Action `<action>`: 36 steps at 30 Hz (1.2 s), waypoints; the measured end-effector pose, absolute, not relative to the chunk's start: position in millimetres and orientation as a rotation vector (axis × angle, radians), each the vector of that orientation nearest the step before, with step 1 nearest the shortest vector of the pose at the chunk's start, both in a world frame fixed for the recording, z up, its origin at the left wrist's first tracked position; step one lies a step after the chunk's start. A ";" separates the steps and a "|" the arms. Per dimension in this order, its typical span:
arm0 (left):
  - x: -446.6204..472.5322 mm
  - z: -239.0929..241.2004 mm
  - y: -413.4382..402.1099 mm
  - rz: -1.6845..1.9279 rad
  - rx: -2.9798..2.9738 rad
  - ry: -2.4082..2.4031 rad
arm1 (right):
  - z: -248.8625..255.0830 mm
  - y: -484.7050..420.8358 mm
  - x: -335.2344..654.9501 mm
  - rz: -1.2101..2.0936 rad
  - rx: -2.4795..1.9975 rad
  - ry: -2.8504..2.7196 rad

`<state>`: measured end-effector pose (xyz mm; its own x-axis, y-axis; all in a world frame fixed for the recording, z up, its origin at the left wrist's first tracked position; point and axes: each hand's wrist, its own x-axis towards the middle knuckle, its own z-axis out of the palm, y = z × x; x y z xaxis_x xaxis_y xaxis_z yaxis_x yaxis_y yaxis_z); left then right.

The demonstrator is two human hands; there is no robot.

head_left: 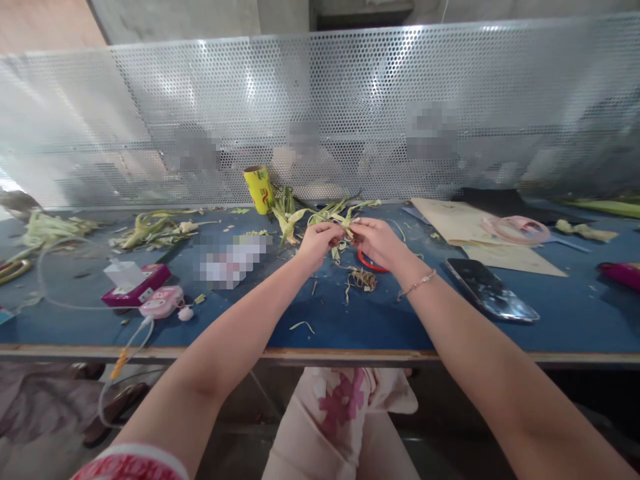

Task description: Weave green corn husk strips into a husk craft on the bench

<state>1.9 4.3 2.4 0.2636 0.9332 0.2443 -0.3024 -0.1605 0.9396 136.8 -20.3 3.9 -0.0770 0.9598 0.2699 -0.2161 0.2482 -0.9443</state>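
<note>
My left hand (321,243) and my right hand (377,241) come close together over the middle of the blue table. Fingers bent, both pinch a pale green piece of corn husk (347,224) between them. Its lower part is partly hidden by the fingers. Just beyond lies a loose heap of husks (287,223). Under my right hand a red curved loop (371,263), which looks like a scissors handle, shows in part. Nearer to me sits a small brown twisted bundle of dry fibre (363,279).
A yellow tube (259,190) leans before the perforated metal screen (350,93). Left are more husks (145,230), a magenta power block (137,287) and a pink cased charger (162,302) with cables. Right lie a phone (490,290), brown paper (450,223) and a pink tape ring (517,230).
</note>
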 end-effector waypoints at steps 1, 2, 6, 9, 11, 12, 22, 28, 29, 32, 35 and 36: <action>1.8 2.5 4.1 1.241 1.271 0.668 | 4.4 -20.7 137.0 1.198 -0.802 -1.233; 1.7 2.6 3.9 1.234 1.269 0.656 | 4.7 -20.9 137.1 1.214 -0.794 -1.223; 0.9 3.6 2.0 1.195 1.249 0.623 | 4.7 -20.6 137.7 1.236 -0.793 -1.224; 0.3 4.4 0.6 1.189 1.235 0.618 | 4.5 -20.3 138.4 1.240 -0.788 -1.218; 0.1 4.6 0.5 1.202 1.228 0.613 | 4.7 -20.3 138.8 1.236 -0.780 -1.221; 0.0 4.6 0.7 1.209 1.228 0.613 | 5.0 -20.5 139.1 1.230 -0.779 -1.230; -0.8 0.5 6.6 1.498 1.420 0.769 | 6.3 -21.7 139.1 1.209 -0.797 -1.189; -1.1 2.6 4.5 1.524 1.600 0.818 | 7.0 -22.6 138.8 1.160 -0.859 -1.219; -0.5 2.3 4.3 1.507 1.613 0.819 | 6.9 -22.3 139.0 1.149 -0.870 -1.225; 0.9 0.4 4.5 1.499 1.626 0.824 | 5.8 -20.3 139.7 1.115 -0.888 -1.246; 0.4 0.3 5.1 1.608 1.615 0.867 | 4.5 -18.7 140.1 1.096 -0.894 -1.275; -0.1 1.0 5.3 1.645 1.629 0.890 | 4.5 -18.7 140.0 1.095 -0.896 -1.277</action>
<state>-0.1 5.3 1.0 -0.0177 0.8290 0.5590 0.0144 -0.5588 0.8291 140.0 -18.7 4.5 -0.0355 0.9612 0.2736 -0.1239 0.2675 -0.9556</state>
